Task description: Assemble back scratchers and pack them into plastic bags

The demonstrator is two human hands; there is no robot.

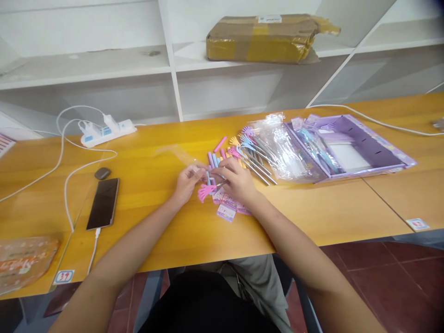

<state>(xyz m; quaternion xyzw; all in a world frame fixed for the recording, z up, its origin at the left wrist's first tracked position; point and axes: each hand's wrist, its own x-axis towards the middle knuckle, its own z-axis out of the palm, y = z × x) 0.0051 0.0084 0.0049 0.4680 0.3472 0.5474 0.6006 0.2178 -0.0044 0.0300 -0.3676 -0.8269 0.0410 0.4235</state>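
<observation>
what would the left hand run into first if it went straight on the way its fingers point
Probably the right hand, just across a narrow gap. A light blue piece shows between the hands and might be met sooner; depth there is unclear.

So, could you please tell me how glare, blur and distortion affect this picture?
Head view: bright glints streak the clear bags; head view: small print on the cards is too soft to read; head view: the arms look stretched toward the lower corners, suggesting a wide lens, and the top right corner darkens.
</observation>
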